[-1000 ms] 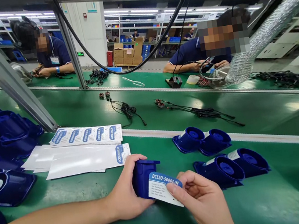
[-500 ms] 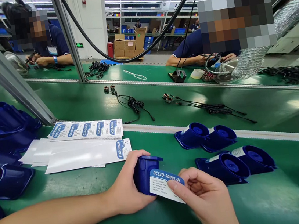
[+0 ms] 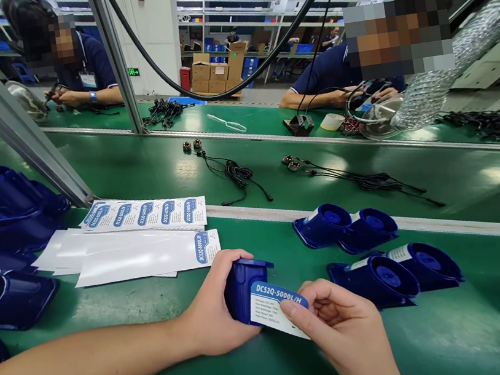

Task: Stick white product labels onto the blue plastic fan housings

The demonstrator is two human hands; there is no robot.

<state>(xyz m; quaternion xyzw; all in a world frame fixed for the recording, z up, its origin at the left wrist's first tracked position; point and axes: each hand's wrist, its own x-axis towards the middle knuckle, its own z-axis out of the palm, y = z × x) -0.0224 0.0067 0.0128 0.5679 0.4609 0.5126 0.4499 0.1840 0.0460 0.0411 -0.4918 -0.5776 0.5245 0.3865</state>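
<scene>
A dark blue plastic housing (image 3: 239, 291) is gripped in my left hand (image 3: 216, 310), thumb and fingers wrapped round its sides. Between thumb and fingers, my right hand (image 3: 343, 323) pinches the right end of a blue and white label (image 3: 271, 308) printed "DC52Q-5000L/H". The label's left end lies against the housing's face; its right part stands off, slightly bent. Left of my hands, label sheets (image 3: 142, 215) lie spread in a pile, and a mostly bare backing sheet (image 3: 139, 262) carries one label at its right end.
Several blue housings (image 3: 375, 281) with labels stand to the right; more are heaped at the left (image 3: 5, 203). Motor parts with black cables (image 3: 233, 171) lie on the strip beyond a pale rail. A metal post (image 3: 25, 113) rises at left. Two co-workers sit opposite.
My hands, the housing and the label stay almost still. The cabled parts on the far strip have shifted a little to the right; the view has tilted slightly.
</scene>
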